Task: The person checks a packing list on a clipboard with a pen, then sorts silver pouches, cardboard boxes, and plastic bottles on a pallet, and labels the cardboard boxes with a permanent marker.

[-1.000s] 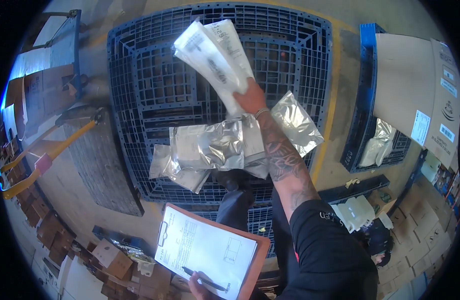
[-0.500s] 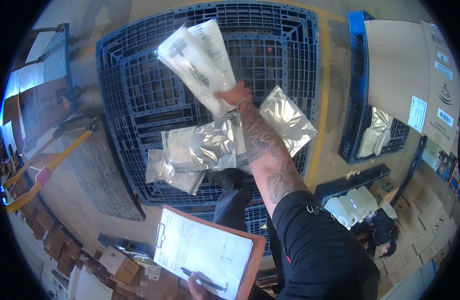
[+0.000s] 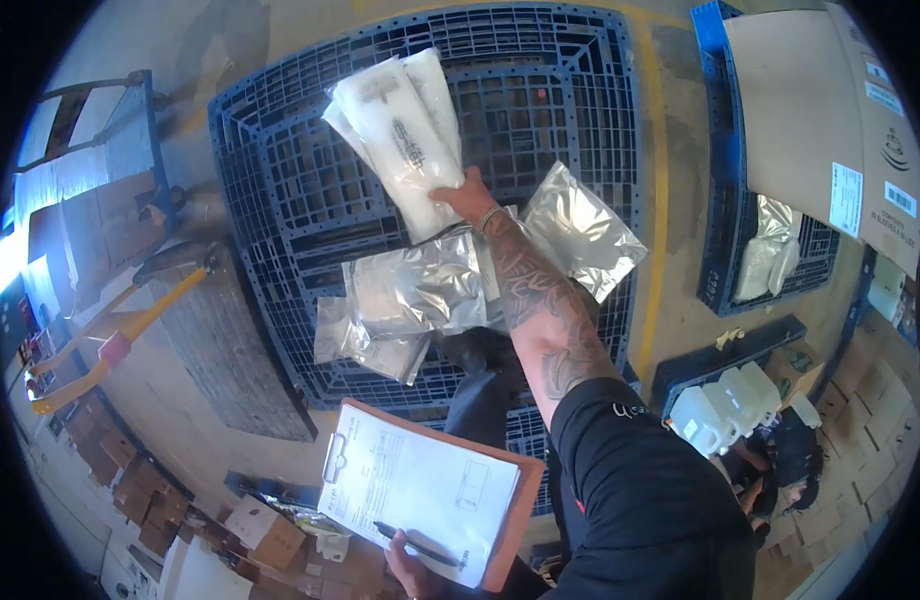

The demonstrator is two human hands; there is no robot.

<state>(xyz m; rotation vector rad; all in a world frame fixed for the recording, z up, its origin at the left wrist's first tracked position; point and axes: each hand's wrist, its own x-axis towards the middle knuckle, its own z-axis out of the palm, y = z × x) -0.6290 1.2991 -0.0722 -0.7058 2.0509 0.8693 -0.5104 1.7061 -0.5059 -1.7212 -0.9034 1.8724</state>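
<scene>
My right hand (image 3: 465,197) is closed on the lower right edge of some clear plastic bags (image 3: 405,140) with white contents and black print. They overlap over a blue plastic pallet (image 3: 310,190). Nearer me lie silver foil bags (image 3: 415,290), and another shiny foil bag (image 3: 585,230) rests to the right of my forearm. At the bottom, my left hand (image 3: 408,565) grips a brown clipboard (image 3: 520,510) by its lower edge, thumb on top. A printed sheet (image 3: 420,480) is clipped on it, and a black pen (image 3: 420,545) lies across the paper by my thumb.
A wooden board (image 3: 230,350) and a yellow-handled cart (image 3: 130,335) stand left. On the right are a large cardboard box (image 3: 800,110) on another blue pallet, white jugs (image 3: 725,405), and a crouching person (image 3: 790,460). A yellow line (image 3: 660,200) marks the floor.
The view has shifted slightly, moving most of the scene rightward. My right hand has moved a little left relative to the pallet, still on the plastic bags. My left hand keeps the clipboard.
</scene>
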